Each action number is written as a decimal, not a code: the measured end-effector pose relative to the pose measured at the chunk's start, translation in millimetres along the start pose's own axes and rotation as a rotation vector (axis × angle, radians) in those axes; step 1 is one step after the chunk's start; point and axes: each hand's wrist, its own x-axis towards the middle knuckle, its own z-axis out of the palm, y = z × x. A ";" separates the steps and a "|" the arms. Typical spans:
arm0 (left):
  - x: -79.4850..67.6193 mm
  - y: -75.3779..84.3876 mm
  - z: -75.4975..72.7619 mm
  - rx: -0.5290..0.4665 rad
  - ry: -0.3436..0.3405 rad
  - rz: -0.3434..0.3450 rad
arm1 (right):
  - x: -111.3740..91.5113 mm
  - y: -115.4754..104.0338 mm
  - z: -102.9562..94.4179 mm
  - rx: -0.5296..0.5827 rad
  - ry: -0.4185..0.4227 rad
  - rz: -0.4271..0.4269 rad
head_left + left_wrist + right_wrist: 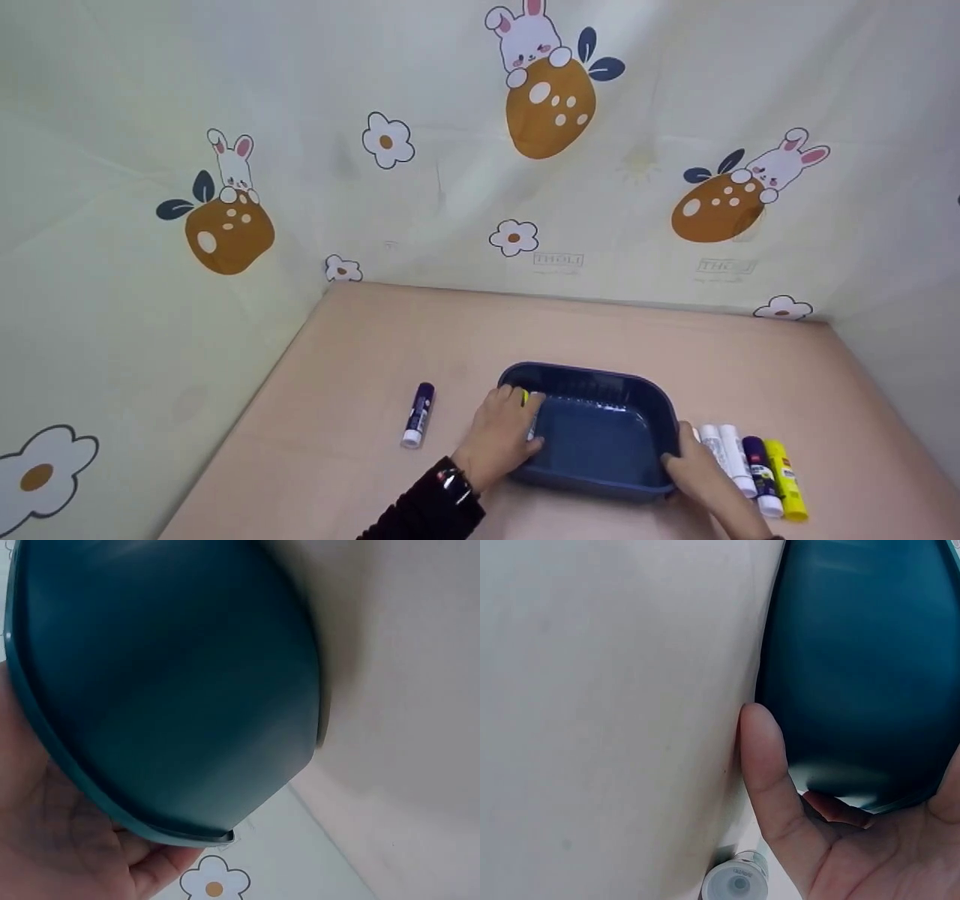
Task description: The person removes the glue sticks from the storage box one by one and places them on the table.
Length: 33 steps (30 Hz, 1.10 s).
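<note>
A dark blue plastic basin (600,427) sits on the table. My left hand (499,435) reaches over its left rim, holding a glue stick (532,427) whose yellow and white parts show between fingers and thumb; the rest is hidden. In the left wrist view the basin's outer wall (172,690) blocks that glue stick. My right hand (697,461) grips the basin at its right end, thumb at the rim. The right wrist view has a finger (763,742) against the outer wall. Close beside that hand lie several glue sticks (763,472) in a row: white, purple and yellow.
One purple glue stick with a white end (418,415) lies alone on the table, left of the basin. A pale cloth printed with rabbits and flowers (450,187) hangs behind the table (420,322) and along both sides.
</note>
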 end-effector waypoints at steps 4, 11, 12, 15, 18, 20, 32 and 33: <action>1.3 2.9 1.9 0.122 0.009 0.016 | -0.9 -0.3 0.0 0.036 -0.008 0.024; 6.5 11.8 2.7 0.135 -0.171 -0.039 | -1.9 -1.8 0.7 0.062 -0.001 0.042; 6.8 12.7 2.7 0.127 -0.173 -0.047 | -2.2 -2.0 1.0 0.074 -0.004 0.049; 7.2 14.9 3.8 0.100 -0.136 -0.051 | -2.3 -1.7 1.4 0.090 -0.006 0.059; 7.2 16.2 5.4 0.057 -0.089 -0.050 | -2.0 -1.6 1.1 0.071 -0.008 0.050; 7.8 16.6 6.5 0.047 -0.081 -0.049 | -1.5 -1.6 0.7 0.052 -0.006 0.038; 9.8 18.5 18.3 0.090 -0.031 -0.004 | -3.1 -3.0 0.9 0.062 -0.004 0.039; 9.2 18.4 19.2 0.081 -0.003 -0.007 | -3.2 -3.1 1.0 0.051 0.000 0.034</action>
